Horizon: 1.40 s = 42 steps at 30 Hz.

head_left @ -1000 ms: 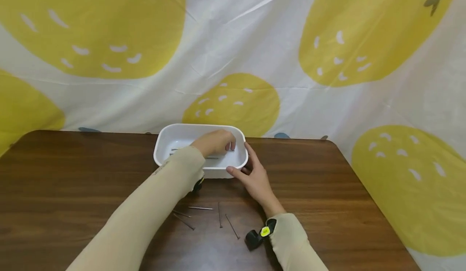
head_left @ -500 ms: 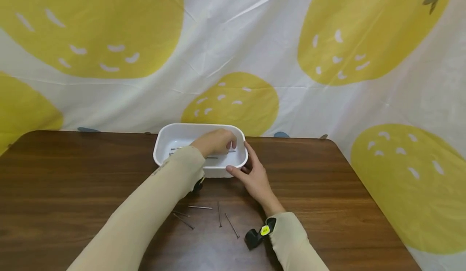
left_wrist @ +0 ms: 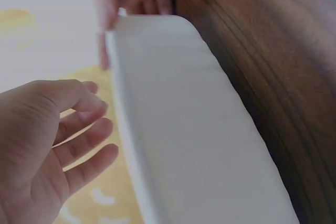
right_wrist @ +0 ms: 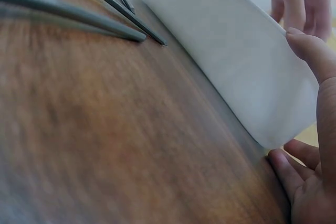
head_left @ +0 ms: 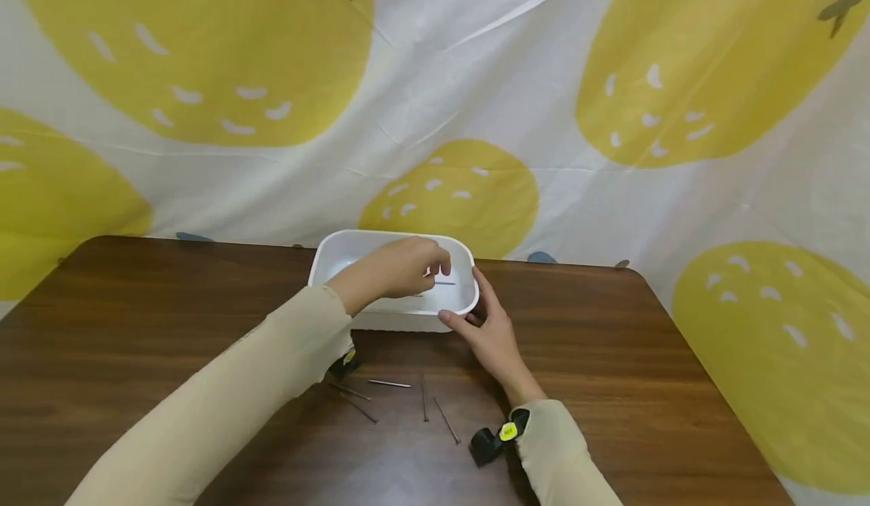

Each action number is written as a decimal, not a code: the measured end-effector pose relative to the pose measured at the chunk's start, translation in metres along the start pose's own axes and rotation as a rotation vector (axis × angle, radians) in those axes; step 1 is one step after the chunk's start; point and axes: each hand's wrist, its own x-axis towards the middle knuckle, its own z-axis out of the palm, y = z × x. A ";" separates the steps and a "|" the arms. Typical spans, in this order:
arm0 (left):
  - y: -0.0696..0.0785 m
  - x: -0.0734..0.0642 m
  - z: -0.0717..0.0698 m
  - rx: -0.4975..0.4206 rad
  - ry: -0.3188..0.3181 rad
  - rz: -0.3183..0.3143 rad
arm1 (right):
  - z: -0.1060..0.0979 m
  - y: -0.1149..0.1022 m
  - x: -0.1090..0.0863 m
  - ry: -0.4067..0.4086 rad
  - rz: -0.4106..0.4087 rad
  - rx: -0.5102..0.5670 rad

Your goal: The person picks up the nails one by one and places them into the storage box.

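A white plastic bin (head_left: 408,322) stands near the table's back edge, with nails (head_left: 445,283) lying inside it. Over the bin's opening is my left hand (head_left: 408,266), its fingers loosely bent and nothing between them; the left wrist view shows the same left hand (left_wrist: 52,135) above the rim, thumb and fingers apart. My right hand (head_left: 492,338) grips the bin's right end, thumb at the front rim and fingers round the side. From the right wrist, the thumb (right_wrist: 310,51) lies at the rim and fingertips (right_wrist: 286,166) sit by the bottom corner. My left forearm hides part of the bin.
Several loose nails (head_left: 445,420) lie on the brown wooden table (head_left: 612,385) in front of the bin. A white cloth with yellow fruit print (head_left: 469,189) hangs directly behind the table. Both wrists carry small black cameras (head_left: 491,442).
My left hand has lifted off a nail in the bin and drawn slightly back, its fingers loosening. The right hand keeps its grip. The head view has shifted a little to the left.
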 end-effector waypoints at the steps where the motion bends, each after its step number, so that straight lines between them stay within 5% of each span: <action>1: 0.001 -0.006 -0.002 0.001 0.017 0.012 | 0.000 0.001 0.000 0.005 -0.001 -0.006; 10: 0.022 -0.073 -0.020 0.011 0.057 -0.003 | -0.005 0.000 0.002 0.003 -0.005 -0.021; 16: 0.036 -0.095 -0.014 0.025 0.050 -0.043 | -0.010 0.001 0.002 -0.001 0.006 -0.024; 30: 0.044 -0.101 0.001 -0.030 0.057 -0.066 | -0.018 0.001 -0.001 0.007 0.011 -0.023; 42: 0.046 -0.091 0.027 -0.096 -0.136 -0.009 | -0.018 0.004 0.000 -0.001 0.013 -0.026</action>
